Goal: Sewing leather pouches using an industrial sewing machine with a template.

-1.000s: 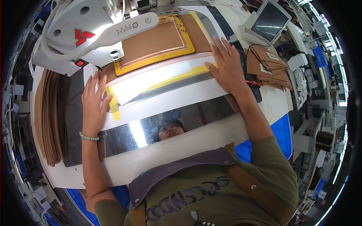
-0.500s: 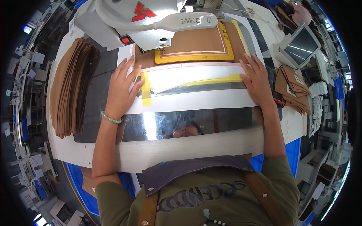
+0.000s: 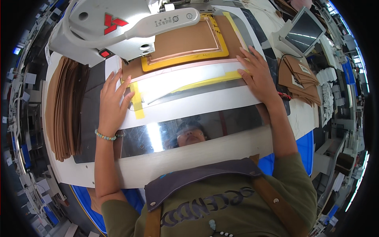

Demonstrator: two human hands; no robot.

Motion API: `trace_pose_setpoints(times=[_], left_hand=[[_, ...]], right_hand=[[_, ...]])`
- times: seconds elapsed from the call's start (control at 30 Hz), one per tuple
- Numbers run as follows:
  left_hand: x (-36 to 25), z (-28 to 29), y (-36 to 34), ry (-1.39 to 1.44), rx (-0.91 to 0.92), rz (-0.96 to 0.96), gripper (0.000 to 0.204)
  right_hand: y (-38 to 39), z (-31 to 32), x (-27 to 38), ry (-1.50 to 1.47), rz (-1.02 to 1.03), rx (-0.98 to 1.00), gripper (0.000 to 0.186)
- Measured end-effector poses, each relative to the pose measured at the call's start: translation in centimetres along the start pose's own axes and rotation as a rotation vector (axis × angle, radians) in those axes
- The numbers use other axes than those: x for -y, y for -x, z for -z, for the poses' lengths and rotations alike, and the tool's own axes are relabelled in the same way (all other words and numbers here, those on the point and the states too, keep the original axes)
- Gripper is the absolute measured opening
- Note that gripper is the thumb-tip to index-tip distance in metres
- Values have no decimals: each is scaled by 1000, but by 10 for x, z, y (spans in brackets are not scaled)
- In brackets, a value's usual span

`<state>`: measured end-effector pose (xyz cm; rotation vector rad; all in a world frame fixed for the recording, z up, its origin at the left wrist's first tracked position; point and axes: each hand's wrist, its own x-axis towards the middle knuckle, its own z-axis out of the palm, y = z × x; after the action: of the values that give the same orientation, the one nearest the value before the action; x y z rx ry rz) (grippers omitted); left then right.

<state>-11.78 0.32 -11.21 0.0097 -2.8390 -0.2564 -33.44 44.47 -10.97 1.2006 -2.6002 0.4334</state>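
Observation:
My left hand (image 3: 112, 103) lies with fingers spread on the left edge of a white sheet (image 3: 189, 95), next to a strip of yellow tape (image 3: 138, 106). My right hand (image 3: 256, 76) rests flat at the right side of that sheet, its fingers stretched out near more yellow tape. Between the hands runs a clear and white panel with a pinkish upper edge. Beyond it lies a brown piece of material (image 3: 132, 72), with a yellow frame (image 3: 182, 60) on top. The frame's upper left part is hidden by the machine.
A white sewing-type machine head (image 3: 98, 33) with a grey lamp (image 3: 169, 23) overhangs the far left. Brown pieces (image 3: 65, 110) are stacked at the left. Smaller brown pieces (image 3: 298, 79) and a screen (image 3: 304, 32) stand at the right. A shiny metal plate (image 3: 221, 124) is nearest me.
The whole view has shifted and tilted a little, so the machine appears farther left. Both hands keep their places at the sheet's sides.

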Motion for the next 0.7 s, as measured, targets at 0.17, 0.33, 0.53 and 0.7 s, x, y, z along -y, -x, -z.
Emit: trace_pose_setpoints(times=[0.17, 0.33, 0.53, 0.7], left_hand=[[-1, 0, 0, 26, -11, 4, 43], [-1, -2, 0, 11, -26, -37, 45], [1, -1, 2, 26, -25, -42, 46], [1, 0, 0, 38, -21, -44, 46]], right_hand=[[-7, 3, 13, 35, 11, -54, 40], [-55, 11, 58, -162, 252, -126, 26], [-128, -37, 113, -290, 232, 40, 19], [-152, -74, 107, -323, 163, 114, 18]])
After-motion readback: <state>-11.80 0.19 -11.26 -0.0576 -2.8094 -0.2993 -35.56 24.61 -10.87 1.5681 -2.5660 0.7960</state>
